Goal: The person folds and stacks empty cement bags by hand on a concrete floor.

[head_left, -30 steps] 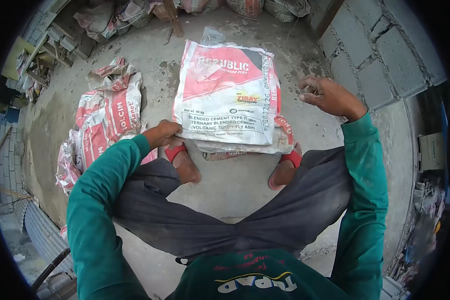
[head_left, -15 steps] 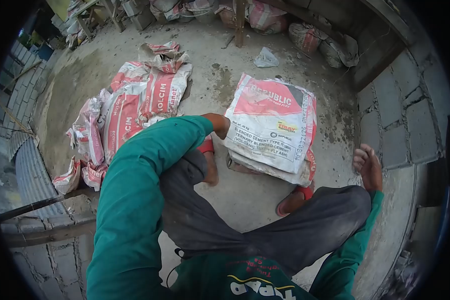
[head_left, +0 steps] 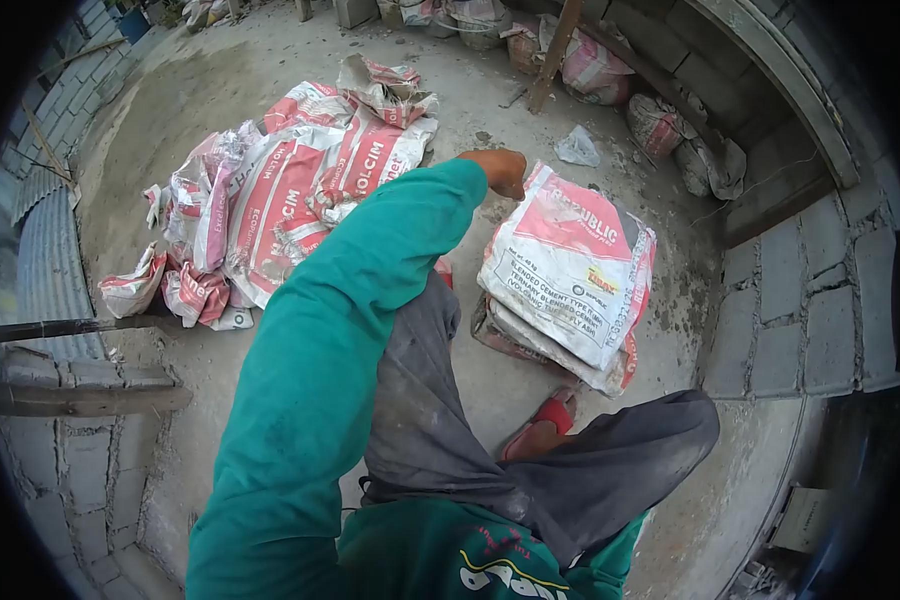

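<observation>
A stack of flattened cement bags lies on the floor before me, with a red and white Republic bag (head_left: pixel 560 270) on top. My left hand (head_left: pixel 503 172) is closed beside that bag's upper left corner. Its fingers curl downward, so I cannot see what they hold. My right hand is out of sight; only part of the right green sleeve (head_left: pixel 610 560) shows beyond my thigh. Left of the stack, crumpled red and white Holcim cement bags (head_left: pixel 280 205) are spread in a pile.
A clear plastic bag (head_left: pixel 577 147) lies behind the stack. Filled sacks (head_left: pixel 595 70) line the far wall near a wooden post (head_left: pixel 555 55). Concrete block walls rise at right (head_left: pixel 775 310) and lower left (head_left: pixel 85 460). My sandalled foot (head_left: pixel 545 425) is close to the stack.
My left hand has moved forward along the top bag's left edge to its upper corner. My right hand has left the view. The camera view has shifted, and my right foot is drawn closer.
</observation>
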`<state>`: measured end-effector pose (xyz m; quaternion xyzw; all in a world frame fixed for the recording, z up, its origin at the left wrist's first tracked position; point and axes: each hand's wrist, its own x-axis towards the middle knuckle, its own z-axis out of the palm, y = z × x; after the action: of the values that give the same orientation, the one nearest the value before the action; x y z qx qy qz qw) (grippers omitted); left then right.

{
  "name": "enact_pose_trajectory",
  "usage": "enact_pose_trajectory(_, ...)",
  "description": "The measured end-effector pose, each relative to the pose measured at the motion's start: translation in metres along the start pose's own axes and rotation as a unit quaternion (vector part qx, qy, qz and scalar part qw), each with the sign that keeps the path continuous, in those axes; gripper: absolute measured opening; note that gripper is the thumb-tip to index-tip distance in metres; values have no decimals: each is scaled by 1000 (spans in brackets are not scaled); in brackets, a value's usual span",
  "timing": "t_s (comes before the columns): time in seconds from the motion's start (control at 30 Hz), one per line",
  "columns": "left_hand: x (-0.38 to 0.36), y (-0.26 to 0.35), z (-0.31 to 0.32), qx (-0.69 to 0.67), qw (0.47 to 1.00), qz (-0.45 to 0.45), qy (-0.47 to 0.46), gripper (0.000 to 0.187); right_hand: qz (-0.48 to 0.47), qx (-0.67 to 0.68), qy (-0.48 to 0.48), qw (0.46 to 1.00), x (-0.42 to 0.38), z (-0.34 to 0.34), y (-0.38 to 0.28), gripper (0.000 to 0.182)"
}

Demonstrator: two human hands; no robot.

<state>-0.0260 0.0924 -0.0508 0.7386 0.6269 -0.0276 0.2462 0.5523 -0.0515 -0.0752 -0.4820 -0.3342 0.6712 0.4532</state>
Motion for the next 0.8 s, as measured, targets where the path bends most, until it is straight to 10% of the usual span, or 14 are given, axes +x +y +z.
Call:
enact_pose_trajectory(0.4, 0, -130, 25, 42, 994, -95, 29, 70, -27, 60, 63, 996, -3, 48, -16, 55)
enact_pose_trajectory(0.47, 2, -174, 45, 30, 985, -163, 54, 79, -98, -335, 110, 930, -1, 79, -59, 51)
enact_pose_trajectory(0.67, 19, -273, 76, -11, 953, -272, 135, 87, -120, -565, -68, 814, 28, 202, 16, 63)
enact_pose_trajectory(0.8, 47, -291, 69, 54, 937, -287, 193, 89, -30, -605, -24, 795, 57, 215, 150, 77)
